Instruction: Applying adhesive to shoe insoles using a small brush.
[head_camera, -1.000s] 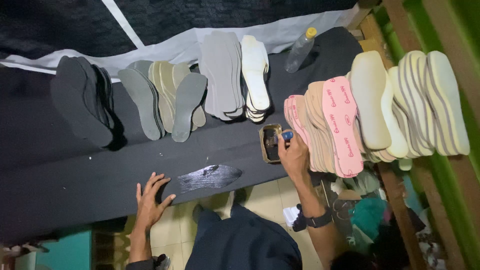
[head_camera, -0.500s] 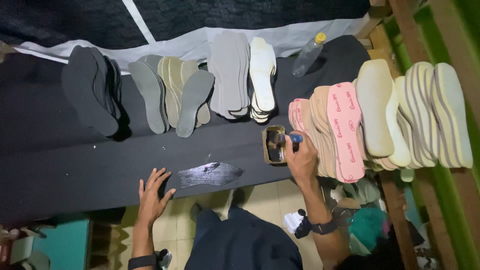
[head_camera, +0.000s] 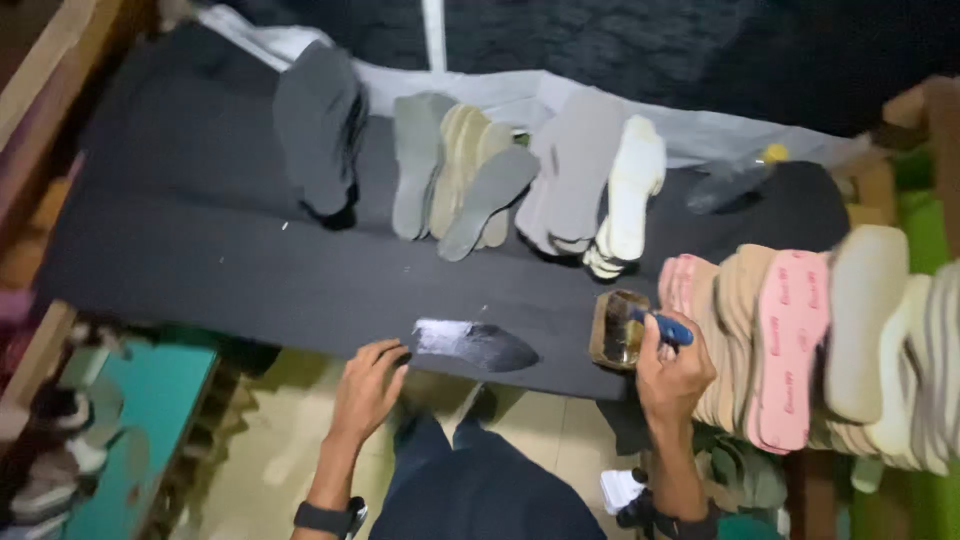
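Head view: at six o'clock the left hand (head_camera: 368, 385) rests flat, grip released, on the bench (head_camera: 200, 270) edge, pinning the dark insole (head_camera: 480, 345) already streaked white. At three o'clock the right hand (head_camera: 675, 375) clenches a blue-handled brush (head_camera: 660, 325) over the glue tin (head_camera: 618, 328). Gluing looks underway; the next stroke calls for a loaded brush carried back to the insole.

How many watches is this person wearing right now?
2: a dark watch on the left wrist, bottom centre-left, and another dark watch on the right wrist, at the frame's bottom edge, partly cut off.
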